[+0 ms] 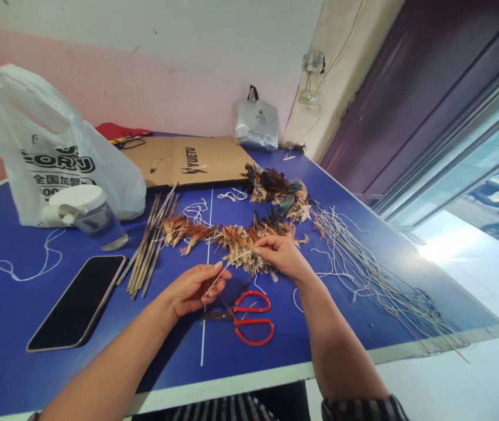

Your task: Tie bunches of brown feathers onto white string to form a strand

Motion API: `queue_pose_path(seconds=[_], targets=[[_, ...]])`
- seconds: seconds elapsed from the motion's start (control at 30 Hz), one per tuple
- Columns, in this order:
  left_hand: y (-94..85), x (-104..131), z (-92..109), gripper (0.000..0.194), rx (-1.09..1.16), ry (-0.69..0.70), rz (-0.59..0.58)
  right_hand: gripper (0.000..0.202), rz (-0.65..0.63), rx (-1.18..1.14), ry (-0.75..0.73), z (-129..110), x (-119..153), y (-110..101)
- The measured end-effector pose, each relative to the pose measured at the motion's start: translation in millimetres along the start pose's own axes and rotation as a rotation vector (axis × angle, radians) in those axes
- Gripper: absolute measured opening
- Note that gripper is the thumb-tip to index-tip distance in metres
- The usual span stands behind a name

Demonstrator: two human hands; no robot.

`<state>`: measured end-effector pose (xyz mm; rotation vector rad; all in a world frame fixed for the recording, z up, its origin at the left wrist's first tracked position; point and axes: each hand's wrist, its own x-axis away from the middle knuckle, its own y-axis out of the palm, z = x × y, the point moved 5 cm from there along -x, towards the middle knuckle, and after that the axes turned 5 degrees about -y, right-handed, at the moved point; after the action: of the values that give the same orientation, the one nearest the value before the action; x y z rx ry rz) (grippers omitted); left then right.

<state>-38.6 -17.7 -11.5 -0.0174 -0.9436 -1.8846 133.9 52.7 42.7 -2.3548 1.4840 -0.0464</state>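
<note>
A thin white string (237, 257) runs between my hands above the blue table (179, 345). My left hand (196, 287) pinches one part of it between thumb and fingers. The fingertips of my right hand (278, 255) close on the string's other part, in front of a row of brown and tan feathers (236, 242). Just below my left hand's fingers lie red-handled scissors (253, 318), their blades partly in shadow. Darker feathers (279, 190) are bunched behind my right hand.
Thin sticks (146, 251), a black phone (78, 301), a clear jar (95, 216) and a white plastic bag (69, 146) are at left. Flat cardboard (214, 158) and a silver bag (255, 124) stand behind. Long pale strands (372, 269) spread across the right.
</note>
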Motion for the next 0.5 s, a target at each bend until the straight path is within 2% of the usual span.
queue_pose_path(seconds=[0.17, 0.33, 0.43, 0.5], targets=[[-2.4, 5, 1, 0.014, -0.057, -0.009, 0.009, 0.022, 0.024, -0.011, 0.006, -1, 3, 0], [-10.3, 11, 14, 0.014, 0.057, 0.111, 0.029, 0.025, 0.037, -0.109, 0.094, 1, 6, 5], [-17.9, 9, 13, 0.010, 0.128, 0.071, 0.102, 0.024, 0.146, -0.063, 0.030, -4, 7, 0], [-20.7, 7, 9, 0.010, 0.130, 0.000, 0.154, 0.021, 0.280, 0.031, -0.102, -14, 10, -7]])
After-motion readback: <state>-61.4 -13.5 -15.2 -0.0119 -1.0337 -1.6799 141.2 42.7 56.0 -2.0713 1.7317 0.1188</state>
